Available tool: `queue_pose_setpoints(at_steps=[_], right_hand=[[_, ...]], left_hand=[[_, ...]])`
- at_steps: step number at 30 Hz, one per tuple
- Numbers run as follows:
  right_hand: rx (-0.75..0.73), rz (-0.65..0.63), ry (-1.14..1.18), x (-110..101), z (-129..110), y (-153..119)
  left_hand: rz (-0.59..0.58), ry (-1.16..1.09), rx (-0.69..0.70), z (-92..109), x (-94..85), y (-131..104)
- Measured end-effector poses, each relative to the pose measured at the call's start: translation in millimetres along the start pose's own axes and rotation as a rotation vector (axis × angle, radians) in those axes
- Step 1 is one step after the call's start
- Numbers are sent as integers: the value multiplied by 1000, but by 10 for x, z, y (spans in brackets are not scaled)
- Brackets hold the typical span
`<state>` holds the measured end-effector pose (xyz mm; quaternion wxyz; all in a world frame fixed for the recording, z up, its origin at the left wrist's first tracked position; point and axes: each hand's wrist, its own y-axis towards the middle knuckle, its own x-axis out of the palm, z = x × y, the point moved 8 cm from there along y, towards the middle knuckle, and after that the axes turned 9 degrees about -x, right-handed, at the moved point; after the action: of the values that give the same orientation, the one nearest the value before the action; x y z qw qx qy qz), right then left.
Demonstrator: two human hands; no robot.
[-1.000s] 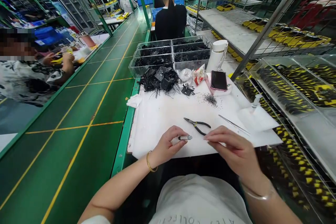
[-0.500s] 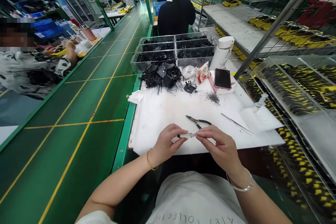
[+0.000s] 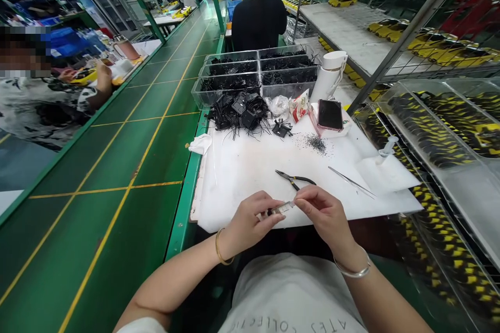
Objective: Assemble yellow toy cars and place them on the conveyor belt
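Note:
My left hand (image 3: 253,221) is closed in a pinch on a small clear tube-like piece (image 3: 284,207) with a dark end, held over the front edge of the white work sheet (image 3: 242,171). The fingers of my right hand (image 3: 322,213) are pinched together at the tube's right tip. What exactly the piece is, I cannot make out. Just beyond the hands lie pliers (image 3: 292,178) with dark and yellow handles, jaws pointing left. To the right rests a pair of thin tweezers (image 3: 349,181). Tiny black bits (image 3: 317,143) are heaped farther back.
A pile of black wired parts (image 3: 240,109) lies before clear bins (image 3: 226,91). Behind the sheet are a phone (image 3: 330,114), a snack packet (image 3: 300,106) and a white flask (image 3: 328,75). A syringe (image 3: 388,146) is at right. A green conveyor (image 3: 128,166) runs left; co-workers sit nearby.
The clear piece has tilted, its right end higher, and sits deeper in my left fingers. My right hand has shifted slightly and its fingers have curled more.

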<state>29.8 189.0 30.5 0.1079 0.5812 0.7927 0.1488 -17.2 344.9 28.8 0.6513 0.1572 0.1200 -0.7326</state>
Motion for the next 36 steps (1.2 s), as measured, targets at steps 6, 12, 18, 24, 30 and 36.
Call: queue_pose_setpoints(at_steps=[6, 12, 18, 24, 30, 36], right_hand=[[-19, -182, 61, 27, -18, 13], [-102, -186, 5, 49, -37, -19], [-72, 65, -73, 138, 67, -190], [-33, 62, -58, 153, 67, -146], [60, -172, 109, 143, 99, -66], [132, -152, 238, 185, 211, -107]], left_hand=[[-213, -330, -284, -136, 106, 16], [-265, -415, -387, -218, 179, -6], [192, 165, -12, -30, -117, -61], [47, 178, -38, -18, -79, -8], [-490, -498, -577, -230, 324, -80], [-564, -616, -653, -263, 399, -143]])
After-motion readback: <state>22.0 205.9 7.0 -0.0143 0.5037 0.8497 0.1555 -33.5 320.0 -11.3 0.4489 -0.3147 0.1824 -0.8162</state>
